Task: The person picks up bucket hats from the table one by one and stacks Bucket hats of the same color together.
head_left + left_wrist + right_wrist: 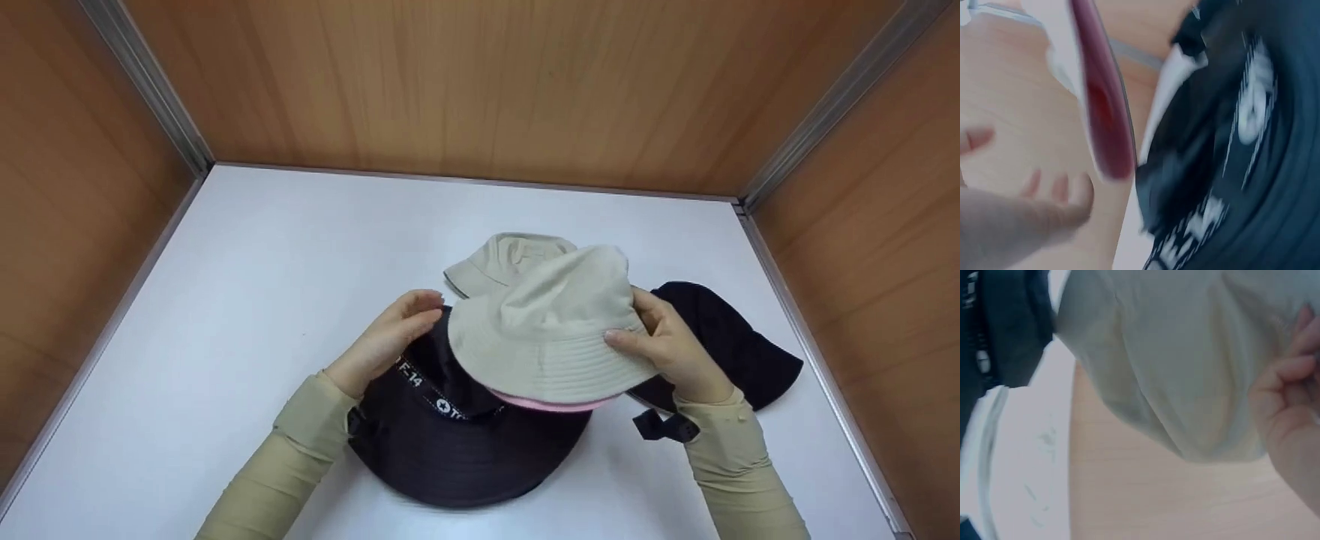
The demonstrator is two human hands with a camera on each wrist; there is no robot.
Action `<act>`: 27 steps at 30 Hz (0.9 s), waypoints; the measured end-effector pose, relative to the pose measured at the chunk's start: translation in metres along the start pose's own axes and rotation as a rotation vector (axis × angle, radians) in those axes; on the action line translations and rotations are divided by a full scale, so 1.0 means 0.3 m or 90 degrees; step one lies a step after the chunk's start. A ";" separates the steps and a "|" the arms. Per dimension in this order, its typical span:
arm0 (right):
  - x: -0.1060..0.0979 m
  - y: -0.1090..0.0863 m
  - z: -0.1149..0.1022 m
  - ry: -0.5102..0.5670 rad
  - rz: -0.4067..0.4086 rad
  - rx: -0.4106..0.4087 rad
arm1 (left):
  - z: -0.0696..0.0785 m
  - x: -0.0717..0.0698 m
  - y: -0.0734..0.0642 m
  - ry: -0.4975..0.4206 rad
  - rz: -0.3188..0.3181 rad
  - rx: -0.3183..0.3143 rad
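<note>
My right hand point(675, 345) grips a cream bucket hat point(547, 330) by the right side of its brim, thumb on top. The hat is tilted above the table, and a pink underside point(1109, 124) shows beneath its brim. My left hand point(390, 337) is near the hat's left edge, its fingers apart from the brim in the left wrist view. Below both lies a black wide-brimmed hat point(465, 465) with a white-lettered band, partly covered by the cream hat.
A second beige bucket hat point(487, 262) lies behind the held one, partly hidden. To the right, a black bucket hat point(720, 337) rests on the white table point(300, 247), partly behind my right hand. Wooden panels point(480, 90) enclose the table at the back and sides.
</note>
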State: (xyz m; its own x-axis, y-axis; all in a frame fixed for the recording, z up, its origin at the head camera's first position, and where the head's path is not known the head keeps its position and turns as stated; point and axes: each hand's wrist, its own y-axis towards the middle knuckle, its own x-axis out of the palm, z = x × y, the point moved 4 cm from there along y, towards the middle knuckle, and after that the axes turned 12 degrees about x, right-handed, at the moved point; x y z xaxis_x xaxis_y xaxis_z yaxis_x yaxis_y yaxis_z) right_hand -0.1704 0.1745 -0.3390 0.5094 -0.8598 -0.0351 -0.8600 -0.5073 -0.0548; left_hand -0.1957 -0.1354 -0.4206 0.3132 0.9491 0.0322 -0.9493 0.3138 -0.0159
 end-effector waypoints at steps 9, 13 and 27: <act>0.017 -0.022 -0.109 -0.050 -0.145 -0.073 | 0.017 0.074 0.087 0.249 -0.393 0.006; -0.002 -0.028 -0.120 -0.020 -0.161 -0.084 | -0.001 0.130 0.083 0.236 -0.482 -0.009; -0.168 0.011 -0.017 -0.064 -0.119 0.092 | 0.017 -0.012 0.058 0.103 -0.377 -0.065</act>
State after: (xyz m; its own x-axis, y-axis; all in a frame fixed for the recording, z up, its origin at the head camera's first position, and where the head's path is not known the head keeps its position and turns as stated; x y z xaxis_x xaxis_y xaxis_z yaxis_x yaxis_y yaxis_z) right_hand -0.1990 0.2159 -0.3322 0.6662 -0.7377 -0.1097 -0.7408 -0.6375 -0.2117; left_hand -0.2136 -0.1336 -0.4160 0.7936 0.6023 -0.0861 -0.6082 0.7818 -0.1376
